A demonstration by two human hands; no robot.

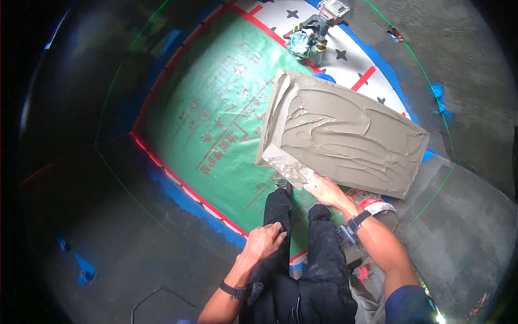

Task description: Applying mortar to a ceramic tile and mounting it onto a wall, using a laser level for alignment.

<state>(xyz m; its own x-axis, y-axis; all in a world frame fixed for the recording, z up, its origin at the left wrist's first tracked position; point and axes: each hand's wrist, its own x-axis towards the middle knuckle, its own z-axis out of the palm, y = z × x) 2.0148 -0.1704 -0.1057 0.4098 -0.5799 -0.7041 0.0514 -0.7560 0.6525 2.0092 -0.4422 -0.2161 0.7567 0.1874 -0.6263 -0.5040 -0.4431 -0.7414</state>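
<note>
A large rectangular slab, probably a tile, is coated with wet grey mortar (356,140) and stands tilted before me. Ridges and sweep marks run over the mortar. My right hand (325,191) is closed round a trowel (286,164), whose flat, mortar-smeared blade lies at the slab's near left corner. Its handle is hidden by my fingers. Close to my left thigh, my left hand (263,242) hangs with its fingers curled in, away from the slab; nothing shows in it.
Green printed protective sheet (226,102) covers the floor, edged with red tape. Beyond the slab stands a small tripod with a device (324,27) on white patterned sheet (345,51). A bucket (375,205) sits beside my right leg. Dark walls carry green laser lines and blue patches (440,97).
</note>
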